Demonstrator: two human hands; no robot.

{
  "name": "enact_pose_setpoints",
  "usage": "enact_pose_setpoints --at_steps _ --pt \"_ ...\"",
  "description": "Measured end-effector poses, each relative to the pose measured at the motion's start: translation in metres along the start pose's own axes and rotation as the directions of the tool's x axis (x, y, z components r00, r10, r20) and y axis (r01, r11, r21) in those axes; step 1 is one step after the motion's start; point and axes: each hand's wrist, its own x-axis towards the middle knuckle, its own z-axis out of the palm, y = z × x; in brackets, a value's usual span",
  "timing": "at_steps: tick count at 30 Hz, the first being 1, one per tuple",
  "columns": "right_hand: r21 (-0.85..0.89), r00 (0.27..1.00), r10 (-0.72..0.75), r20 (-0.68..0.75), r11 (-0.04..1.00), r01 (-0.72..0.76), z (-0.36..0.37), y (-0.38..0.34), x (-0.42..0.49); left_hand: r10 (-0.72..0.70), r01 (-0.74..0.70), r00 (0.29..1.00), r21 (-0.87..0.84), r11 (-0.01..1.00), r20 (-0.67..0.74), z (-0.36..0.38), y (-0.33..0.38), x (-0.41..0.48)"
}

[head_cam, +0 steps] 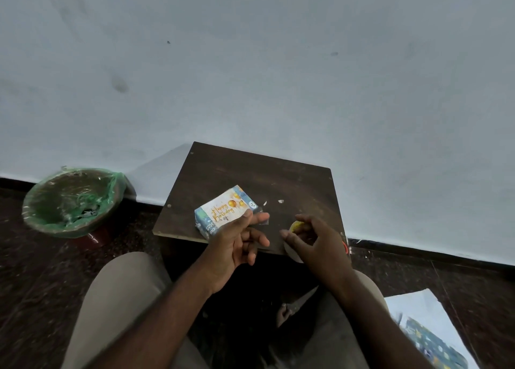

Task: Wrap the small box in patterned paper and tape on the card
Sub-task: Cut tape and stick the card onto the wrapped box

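The box (201, 219), a small block wrapped in blue patterned paper, is lying on the dark wood-grain table (278, 179). The flat white card (223, 210) with gold lettering is lying on its top. The left hand (237, 243) is pinching a clear strip (263, 220) between thumb and forefinger just beside the box's right end, its other fingers loosely curled. The right hand (315, 243) is gripping the round roll (296, 226) at the table's near edge.

Pale blue-grey wall (250, 62), dark speckled floor (41, 285), small dark wooden table (250, 173), green-lined bin (72, 201).
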Motion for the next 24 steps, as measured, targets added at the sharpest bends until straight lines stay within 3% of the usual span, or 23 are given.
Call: enact_pose_setpoints --at_steps 2,5,10,14,19,24 --pt "0.205 0.994 0.018 0.104 0.978 -0.039 -0.002 -0.019 -0.004 0.014 -0.016 0.996 0.015 1.0 0.092 0.001 -0.003 0.0" --pt "0.368 0.964 -0.021 0.267 0.926 -0.081 0.001 -0.033 -0.009 0.016 -0.023 0.98 0.037 0.999 0.198 0.007 -0.005 -0.004" --pt "0.43 0.964 -0.057 0.258 0.901 -0.062 0.003 -0.032 -0.008 -0.085 0.128 0.949 -0.125 0.984 0.303 0.004 -0.001 -0.009" --pt "0.531 0.941 -0.121 0.317 0.844 -0.07 -0.004 -0.028 -0.004 -0.125 0.259 0.865 -0.22 0.941 0.486 -0.004 0.003 -0.011" --pt "0.654 0.856 -0.162 0.492 0.717 -0.24 -0.016 -0.027 0.0 -0.072 0.32 0.724 -0.241 0.916 0.686 -0.004 0.003 -0.011" --pt "0.71 0.858 -0.07 0.509 0.598 -0.373 -0.005 -0.027 0.001 -0.057 0.322 0.726 -0.267 0.908 0.685 -0.006 0.003 -0.009"
